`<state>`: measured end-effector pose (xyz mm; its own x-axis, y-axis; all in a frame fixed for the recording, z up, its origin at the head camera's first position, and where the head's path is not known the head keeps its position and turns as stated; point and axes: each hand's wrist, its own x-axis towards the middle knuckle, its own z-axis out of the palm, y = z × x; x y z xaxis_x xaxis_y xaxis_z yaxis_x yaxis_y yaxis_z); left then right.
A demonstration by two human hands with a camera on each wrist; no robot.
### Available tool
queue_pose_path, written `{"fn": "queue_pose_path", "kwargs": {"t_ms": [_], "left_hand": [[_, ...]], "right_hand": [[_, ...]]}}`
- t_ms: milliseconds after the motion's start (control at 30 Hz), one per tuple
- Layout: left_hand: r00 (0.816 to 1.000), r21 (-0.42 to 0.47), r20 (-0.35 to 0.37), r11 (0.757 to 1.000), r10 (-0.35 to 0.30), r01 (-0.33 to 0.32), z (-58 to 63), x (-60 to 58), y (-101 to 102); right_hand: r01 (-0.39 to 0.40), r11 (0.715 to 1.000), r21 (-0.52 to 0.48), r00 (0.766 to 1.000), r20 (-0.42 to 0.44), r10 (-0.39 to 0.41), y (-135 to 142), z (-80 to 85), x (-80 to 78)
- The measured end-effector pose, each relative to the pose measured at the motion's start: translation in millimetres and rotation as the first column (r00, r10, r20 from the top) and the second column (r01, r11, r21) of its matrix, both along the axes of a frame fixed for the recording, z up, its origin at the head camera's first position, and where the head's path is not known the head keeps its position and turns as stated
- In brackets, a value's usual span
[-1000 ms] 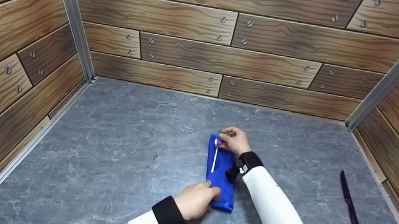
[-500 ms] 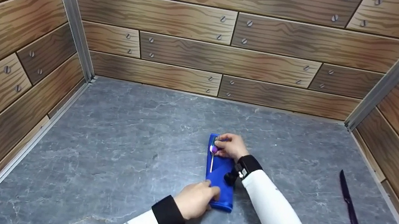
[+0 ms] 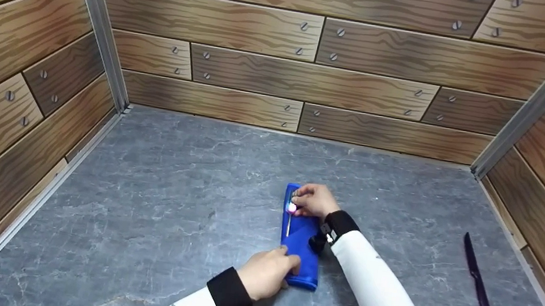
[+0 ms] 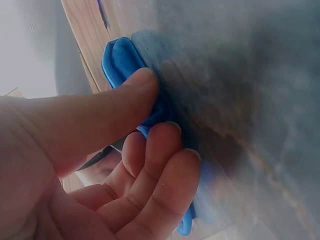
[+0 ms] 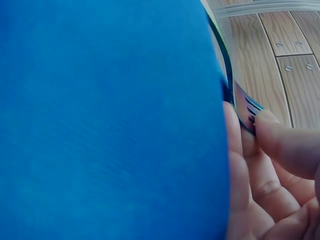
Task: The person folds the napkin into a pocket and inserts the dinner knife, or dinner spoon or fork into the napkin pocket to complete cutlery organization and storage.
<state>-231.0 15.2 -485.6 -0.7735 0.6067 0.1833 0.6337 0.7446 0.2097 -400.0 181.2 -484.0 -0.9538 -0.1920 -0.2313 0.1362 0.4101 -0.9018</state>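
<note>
A folded blue satin cloth napkin (image 3: 306,253) lies lengthwise on the table, with a diagonal fold across its middle. Its near end is gripped by my left hand (image 3: 265,274); the left wrist view shows the thumb over the napkin's edge and the fingers beneath. Over the far part, my right hand (image 3: 316,200) pinches a shiny iridescent fork (image 5: 252,107) near its tines between thumb and fingers. The fork's handle (image 3: 288,225) points toward me along the napkin's left side, its lower end at the diagonal fold, where the rest is hidden. Blue cloth (image 5: 115,120) fills most of the right wrist view.
A dark purple table knife (image 3: 478,279) lies apart on the grey marbled table (image 3: 166,213), to the right of the right arm. Wood-patterned walls (image 3: 256,31) enclose the table at the back and both sides.
My right hand has moved slightly toward me with the fork, and less of the handle shows above the diagonal fold. The left hand stays in place on the napkin.
</note>
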Motion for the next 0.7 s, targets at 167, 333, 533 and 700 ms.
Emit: {"fn": "queue_pose_path", "kwargs": {"t_ms": [167,333,533,700], "left_hand": [[1.0,0.003,0.017,1.0,0.006,-0.006,0.5,0.4,-0.5],[0.999,0.012,0.033,0.999,0.029,-0.03,0.8,-0.8,-0.7],[0.997,0.029,0.014,0.997,0.078,-0.078,0.3,-0.8,0.8],[0.995,-0.014,-0.008,0.995,0.096,-0.096,0.3,0.5,1.9]], "right_hand": [[-0.03,0.996,0.09,0.998,-0.061,0.036,-1.4,-0.2,-0.4],[-0.029,0.994,0.109,0.995,-0.091,0.039,-2.1,0.4,-0.5],[-0.021,0.993,0.117,0.994,-0.1,0.033,-3.6,1.0,0.7],[-0.025,0.989,0.149,0.993,-0.114,0.042,-3.4,-0.4,1.2]]}}
